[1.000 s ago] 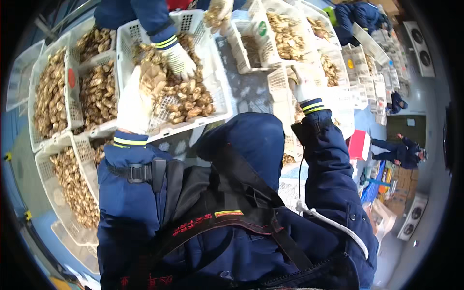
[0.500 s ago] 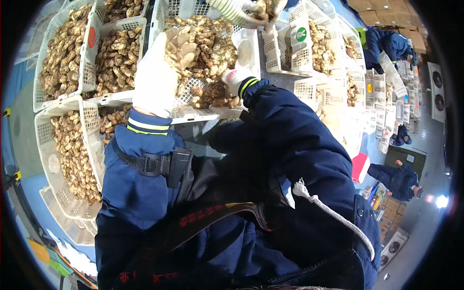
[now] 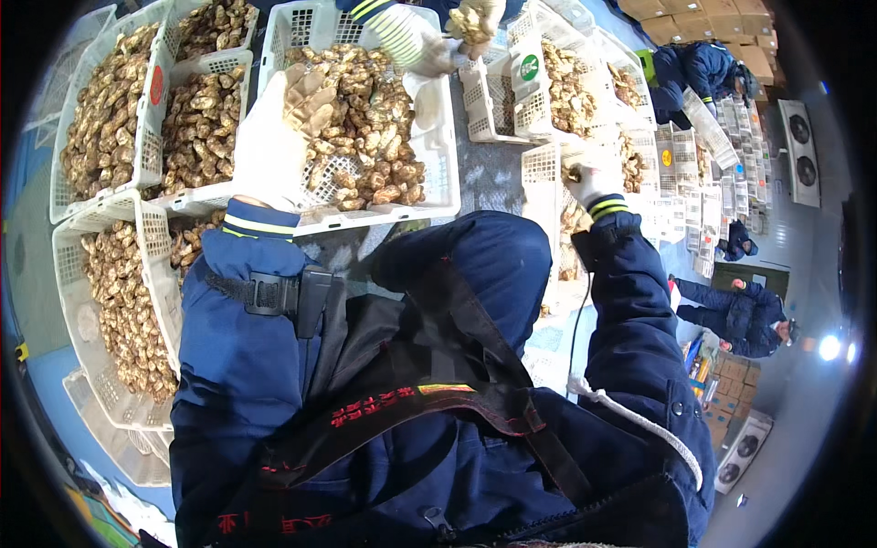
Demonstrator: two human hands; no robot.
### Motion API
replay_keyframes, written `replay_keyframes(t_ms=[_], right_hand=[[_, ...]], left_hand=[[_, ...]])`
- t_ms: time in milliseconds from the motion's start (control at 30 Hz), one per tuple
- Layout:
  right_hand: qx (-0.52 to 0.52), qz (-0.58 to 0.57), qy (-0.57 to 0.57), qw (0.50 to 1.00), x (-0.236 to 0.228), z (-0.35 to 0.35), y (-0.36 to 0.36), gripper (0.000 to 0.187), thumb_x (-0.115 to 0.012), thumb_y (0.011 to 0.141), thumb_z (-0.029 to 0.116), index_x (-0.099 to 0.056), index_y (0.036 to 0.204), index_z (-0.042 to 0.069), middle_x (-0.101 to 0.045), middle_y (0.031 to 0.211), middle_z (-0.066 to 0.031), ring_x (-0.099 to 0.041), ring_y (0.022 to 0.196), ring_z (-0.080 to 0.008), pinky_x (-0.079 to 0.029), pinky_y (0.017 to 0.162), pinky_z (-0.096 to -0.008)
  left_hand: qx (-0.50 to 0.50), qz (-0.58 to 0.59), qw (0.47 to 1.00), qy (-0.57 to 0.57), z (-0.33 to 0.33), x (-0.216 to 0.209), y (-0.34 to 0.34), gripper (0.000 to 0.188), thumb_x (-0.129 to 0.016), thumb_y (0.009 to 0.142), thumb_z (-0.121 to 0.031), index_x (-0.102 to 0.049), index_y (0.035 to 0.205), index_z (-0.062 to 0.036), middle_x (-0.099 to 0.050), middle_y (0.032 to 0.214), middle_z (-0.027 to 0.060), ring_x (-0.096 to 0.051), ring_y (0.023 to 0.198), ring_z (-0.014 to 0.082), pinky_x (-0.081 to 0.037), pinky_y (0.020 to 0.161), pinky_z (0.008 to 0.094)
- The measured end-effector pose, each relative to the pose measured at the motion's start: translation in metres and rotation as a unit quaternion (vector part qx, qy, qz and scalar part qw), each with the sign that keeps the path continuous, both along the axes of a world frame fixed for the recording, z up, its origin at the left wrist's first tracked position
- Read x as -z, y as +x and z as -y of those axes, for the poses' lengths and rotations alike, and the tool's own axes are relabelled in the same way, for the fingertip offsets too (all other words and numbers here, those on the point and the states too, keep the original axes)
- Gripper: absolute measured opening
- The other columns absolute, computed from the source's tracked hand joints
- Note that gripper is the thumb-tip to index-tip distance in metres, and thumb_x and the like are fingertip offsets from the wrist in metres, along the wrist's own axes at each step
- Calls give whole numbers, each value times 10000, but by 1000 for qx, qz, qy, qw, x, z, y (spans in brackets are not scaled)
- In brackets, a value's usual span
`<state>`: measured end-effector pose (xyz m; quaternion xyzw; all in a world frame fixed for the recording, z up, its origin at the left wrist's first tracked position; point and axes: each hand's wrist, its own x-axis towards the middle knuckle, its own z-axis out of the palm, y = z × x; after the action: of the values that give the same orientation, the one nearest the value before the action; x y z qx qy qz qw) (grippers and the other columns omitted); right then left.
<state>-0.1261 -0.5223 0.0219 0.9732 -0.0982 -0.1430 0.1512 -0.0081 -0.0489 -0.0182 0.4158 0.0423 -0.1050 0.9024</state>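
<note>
My left hand [image 3: 283, 119], in a white glove with tan fingers, reaches over the near left part of a white plastic crate [image 3: 440, 151]. Its fingers are spread against the knobbly brown-and-cream lumps [image 3: 352, 110] inside; I cannot tell their exact kind. Off to the right, my right hand [image 3: 596, 183], gloved in white, is above another white crate [image 3: 541, 173]. Its fingers are closed around a small brown lump [image 3: 573, 173], mostly covered by the glove. Some of the mesh bottom shows in the middle crate.
Crates of similar lumps stand at the left [image 3: 128, 301] and far right [image 3: 566, 87]. Across the middle crate, a co-worker's striped-glove hand [image 3: 416, 41] reaches in, and another gloved hand [image 3: 477, 23] holds lumps. Other people [image 3: 699, 73] are at the right.
My right hand has moved from the middle crate rightward to the right-hand crate. My left hand stays at the middle crate. The co-worker's striped glove has come lower over the crate's far edge.
</note>
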Motion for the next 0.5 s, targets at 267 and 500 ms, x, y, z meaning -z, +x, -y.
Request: replay_keyframes(t_ms=[267,500], right_hand=[[-166,-31,293,941,33,-118,71,366,-617,842,305,-648,1163,133,-682,1010,-166,-660,931,-316,-516,834,-394],[-334,-232,253,878,149,-288,116,528,-603,801,321,-550,1308,182,-645,1100,-158,-619,1041,-317,-506,868,-422]], left_hand=[[-38,-43,996,-67,-2,14,4,380,-410,1028,-247,-469,1298,15,-609,1170,147,-617,1055,249,-520,891,309],[-84,15,996,-15,-14,-5,-4,394,-366,1039,-255,-449,1326,3,-588,1232,154,-615,1070,236,-533,897,304]])
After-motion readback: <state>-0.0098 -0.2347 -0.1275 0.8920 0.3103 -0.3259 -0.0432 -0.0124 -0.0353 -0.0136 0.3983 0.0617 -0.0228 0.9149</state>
